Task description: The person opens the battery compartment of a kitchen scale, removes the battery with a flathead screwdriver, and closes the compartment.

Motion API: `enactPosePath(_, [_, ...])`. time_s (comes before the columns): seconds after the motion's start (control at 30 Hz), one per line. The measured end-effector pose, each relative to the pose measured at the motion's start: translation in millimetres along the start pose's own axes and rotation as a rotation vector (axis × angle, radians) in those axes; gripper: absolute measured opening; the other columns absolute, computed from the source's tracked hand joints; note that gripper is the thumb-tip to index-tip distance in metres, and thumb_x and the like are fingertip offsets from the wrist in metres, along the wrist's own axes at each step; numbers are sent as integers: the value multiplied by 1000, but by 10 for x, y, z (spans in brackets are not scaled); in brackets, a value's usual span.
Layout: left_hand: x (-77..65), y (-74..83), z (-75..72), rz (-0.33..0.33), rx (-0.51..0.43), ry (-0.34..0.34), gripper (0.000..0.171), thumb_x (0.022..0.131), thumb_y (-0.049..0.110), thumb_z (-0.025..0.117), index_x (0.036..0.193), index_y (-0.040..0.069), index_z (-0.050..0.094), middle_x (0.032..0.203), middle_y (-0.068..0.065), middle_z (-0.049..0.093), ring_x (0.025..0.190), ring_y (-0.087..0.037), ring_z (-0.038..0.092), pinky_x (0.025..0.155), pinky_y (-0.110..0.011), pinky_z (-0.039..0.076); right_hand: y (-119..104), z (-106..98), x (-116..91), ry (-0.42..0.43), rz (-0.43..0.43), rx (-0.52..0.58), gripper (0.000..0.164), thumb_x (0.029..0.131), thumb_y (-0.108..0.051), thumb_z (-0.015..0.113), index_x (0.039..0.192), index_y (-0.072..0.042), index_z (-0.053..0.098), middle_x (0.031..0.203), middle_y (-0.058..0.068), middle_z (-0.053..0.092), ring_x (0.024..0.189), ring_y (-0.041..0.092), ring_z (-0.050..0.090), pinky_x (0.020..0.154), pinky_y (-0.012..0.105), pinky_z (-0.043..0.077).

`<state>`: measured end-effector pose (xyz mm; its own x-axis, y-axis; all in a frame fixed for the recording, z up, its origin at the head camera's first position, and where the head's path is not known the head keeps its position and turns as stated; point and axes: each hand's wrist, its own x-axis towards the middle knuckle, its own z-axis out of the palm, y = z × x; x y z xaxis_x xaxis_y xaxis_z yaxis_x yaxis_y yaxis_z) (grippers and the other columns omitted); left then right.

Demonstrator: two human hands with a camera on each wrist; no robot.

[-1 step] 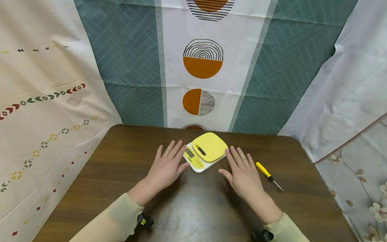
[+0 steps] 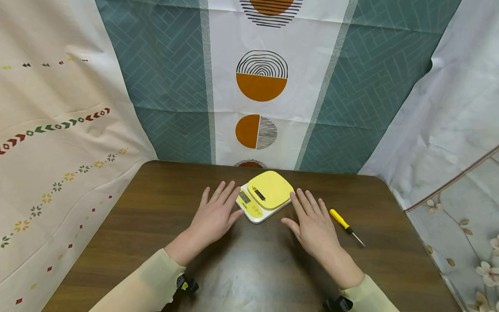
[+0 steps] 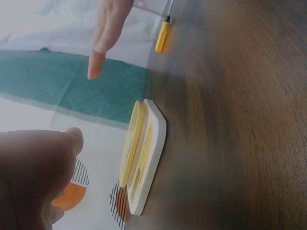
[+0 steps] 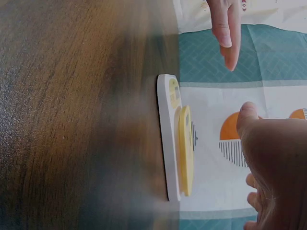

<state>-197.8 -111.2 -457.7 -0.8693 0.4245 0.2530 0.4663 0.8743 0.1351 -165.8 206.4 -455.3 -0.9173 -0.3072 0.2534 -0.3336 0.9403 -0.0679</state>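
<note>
A kitchen scale (image 2: pixel 270 189) with a white base and a yellow weighing plate lies turned at an angle on the brown table. Digits show on its small display (image 2: pixel 244 197), too small to read. My left hand (image 2: pixel 216 212) is held above the table just left of the scale, fingers stretched out and palm down. On the other side my right hand (image 2: pixel 315 225) hovers the same way, its fingertips overlapping the scale's right edge in the head view. Both wrist views show the hands raised clear of the scale (image 3: pixel 148 158), holding nothing.
To the right of my right hand lies a screwdriver (image 2: pixel 340 219) with a yellow handle, its tip pointing toward the near right. Patterned cloths (image 2: pixel 175 78) hang behind the table (image 2: pixel 156 208) and along both sides.
</note>
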Motion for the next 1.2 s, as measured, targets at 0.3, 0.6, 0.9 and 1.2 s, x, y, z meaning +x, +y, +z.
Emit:
enactPosePath(0.3, [-2,-11,-2,-6,-7,5,75,112,50,63,172,13,41,179,-13,31,166,-39,26,128,-75,21,6,9,6,-2,2,3,89,107,-58,66,174,-8,34,180,17,29,166,41,24,132,66,23])
enactPosePath(0.6, [14,-51,39,-23,-19,2,76,111,51,64,172,12,41,179,-14,32,165,-41,27,128,-75,20,14,31,11,7,-6,20,88,108,-57,65,174,-8,34,179,17,30,166,40,24,132,65,22])
enactPosePath(0.9, [52,-84,50,-44,-37,-23,76,111,49,65,172,11,40,178,-14,34,165,-41,27,128,-76,19,16,60,29,-2,-2,31,86,107,-56,66,173,-8,37,178,17,33,166,40,24,133,65,20])
enactPosePath(1.2, [149,-139,100,-71,-38,-44,75,113,50,61,173,11,39,179,-13,33,166,-39,26,128,-76,21,55,85,82,-16,2,19,87,108,-58,65,173,-8,36,179,16,32,166,40,24,132,66,22])
